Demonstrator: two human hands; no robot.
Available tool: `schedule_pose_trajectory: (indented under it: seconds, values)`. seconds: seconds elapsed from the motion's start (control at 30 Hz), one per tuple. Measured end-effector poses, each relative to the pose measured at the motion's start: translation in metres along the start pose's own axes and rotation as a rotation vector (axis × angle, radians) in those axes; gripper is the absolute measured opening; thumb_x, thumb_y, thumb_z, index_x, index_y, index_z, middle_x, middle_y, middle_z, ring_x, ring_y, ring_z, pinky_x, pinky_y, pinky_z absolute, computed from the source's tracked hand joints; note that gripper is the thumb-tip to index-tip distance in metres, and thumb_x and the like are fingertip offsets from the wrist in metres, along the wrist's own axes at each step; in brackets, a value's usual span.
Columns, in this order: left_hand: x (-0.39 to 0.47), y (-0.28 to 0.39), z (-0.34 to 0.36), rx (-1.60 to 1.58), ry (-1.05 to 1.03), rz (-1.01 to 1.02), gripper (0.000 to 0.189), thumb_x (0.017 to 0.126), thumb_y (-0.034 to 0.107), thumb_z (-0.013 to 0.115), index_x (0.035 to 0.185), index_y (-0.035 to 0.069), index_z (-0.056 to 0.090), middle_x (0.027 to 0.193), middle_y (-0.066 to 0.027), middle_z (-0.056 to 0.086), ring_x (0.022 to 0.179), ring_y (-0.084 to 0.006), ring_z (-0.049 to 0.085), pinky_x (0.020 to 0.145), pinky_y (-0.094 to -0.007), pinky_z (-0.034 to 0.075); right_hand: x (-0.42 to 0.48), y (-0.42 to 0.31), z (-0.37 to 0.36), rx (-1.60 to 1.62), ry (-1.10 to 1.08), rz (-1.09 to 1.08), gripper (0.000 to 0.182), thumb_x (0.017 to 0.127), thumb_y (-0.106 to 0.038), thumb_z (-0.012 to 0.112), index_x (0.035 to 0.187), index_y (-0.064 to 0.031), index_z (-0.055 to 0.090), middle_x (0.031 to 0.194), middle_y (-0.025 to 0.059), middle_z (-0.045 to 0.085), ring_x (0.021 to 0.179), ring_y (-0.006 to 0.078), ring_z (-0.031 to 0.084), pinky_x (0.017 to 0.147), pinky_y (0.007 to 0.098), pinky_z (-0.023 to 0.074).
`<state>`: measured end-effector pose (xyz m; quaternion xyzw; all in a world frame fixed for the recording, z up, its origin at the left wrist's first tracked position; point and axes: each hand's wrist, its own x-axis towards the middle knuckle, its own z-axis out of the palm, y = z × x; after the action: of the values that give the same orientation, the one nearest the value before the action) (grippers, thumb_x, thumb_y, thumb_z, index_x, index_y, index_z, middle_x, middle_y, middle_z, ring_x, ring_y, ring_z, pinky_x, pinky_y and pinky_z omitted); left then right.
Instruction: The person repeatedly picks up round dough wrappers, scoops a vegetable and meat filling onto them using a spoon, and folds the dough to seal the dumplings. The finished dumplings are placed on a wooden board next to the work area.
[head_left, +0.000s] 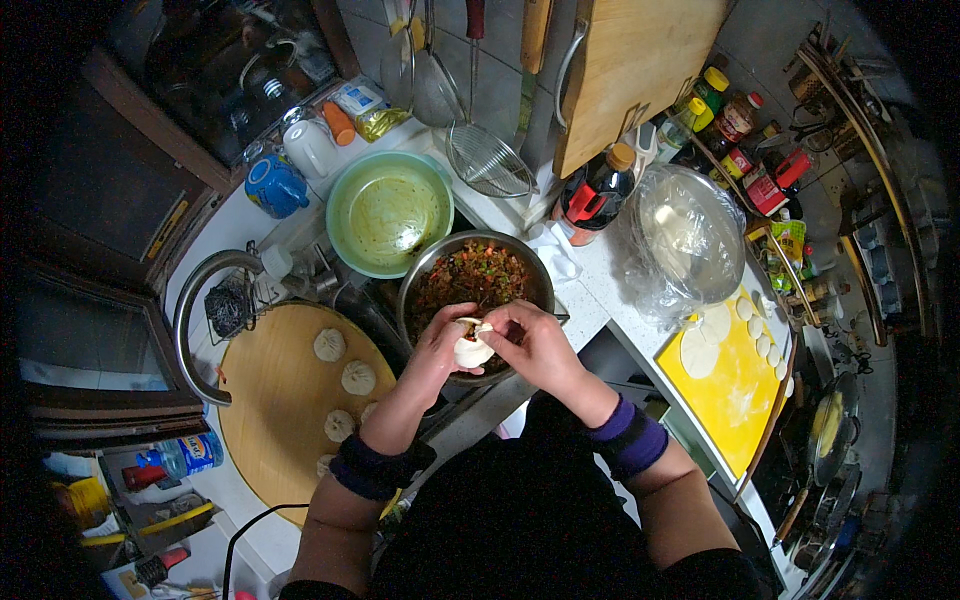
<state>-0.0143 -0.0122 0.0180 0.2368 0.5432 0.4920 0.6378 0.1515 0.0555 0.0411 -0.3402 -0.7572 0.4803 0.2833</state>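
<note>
A partly pleated dough bun with dark filling showing at its top rests in my left hand, over a steel bowl of chopped filling. The fingers of my right hand pinch the bun's dough rim. Several pleated buns lie on a round wooden board to the left. On the right, a yellow mat carries flat dough wrappers and a row of small dough pieces.
A green basin stands behind the filling bowl. A curved metal faucet arches over the board's left edge. Back right are a dark sauce bottle and a plastic-covered metal bowl. A wire strainer hangs at the back near an upright cutting board.
</note>
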Motion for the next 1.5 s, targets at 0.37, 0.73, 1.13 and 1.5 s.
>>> schedule_pose_trajectory:
  seconds: [0.37, 0.73, 1.13, 1.5]
  values:
    - [0.002, -0.005, -0.002, 0.135, -0.111, 0.074, 0.034, 0.099, 0.019, 0.037, 0.127, 0.004, 0.05, 0.101, -0.0056, 0.062, 0.081, -0.0127, 0.064, 0.054, -0.0263, 0.055, -0.003, -0.009, 0.002, 0.058, 0.013, 0.032, 0.014, 0.08, -0.005, 0.071, 0.09, -0.0007, 0.064, 0.081, 0.0065, 0.061, 0.07, 0.0161, 0.059, 0.063, 0.0286, 0.0492]
    - [0.003, 0.003, -0.003, 0.108, -0.12, -0.079, 0.066, 0.097, 0.06, 0.024, 0.129, 0.008, 0.051, 0.102, -0.0036, 0.063, 0.089, -0.012, 0.063, 0.056, -0.0266, 0.054, 0.003, 0.003, -0.003, -0.104, -0.087, -0.185, 0.017, 0.081, -0.005, 0.069, 0.095, -0.0012, 0.063, 0.084, 0.0102, 0.061, 0.077, 0.0271, 0.062, 0.07, 0.0338, 0.0504]
    - [0.011, 0.0, -0.011, 0.237, -0.262, -0.143, 0.076, 0.093, 0.069, 0.014, 0.119, 0.009, 0.052, 0.098, -0.0031, 0.062, 0.083, -0.0105, 0.061, 0.053, -0.0249, 0.051, 0.016, 0.0, -0.015, -0.11, -0.235, -0.261, 0.018, 0.081, -0.006, 0.069, 0.098, -0.0038, 0.064, 0.084, 0.0096, 0.062, 0.076, 0.0269, 0.063, 0.068, 0.0336, 0.0505]
    - [0.005, -0.006, 0.004, -0.107, -0.088, 0.076, 0.042, 0.1, 0.029, 0.041, 0.136, 0.008, 0.039, 0.123, -0.0095, 0.05, 0.103, -0.0194, 0.059, 0.078, -0.0361, 0.057, 0.0, 0.019, 0.017, 0.236, 0.113, 0.168, 0.01, 0.087, -0.006, 0.068, 0.091, 0.0016, 0.063, 0.082, 0.0011, 0.064, 0.074, 0.0052, 0.058, 0.066, 0.0217, 0.0492]
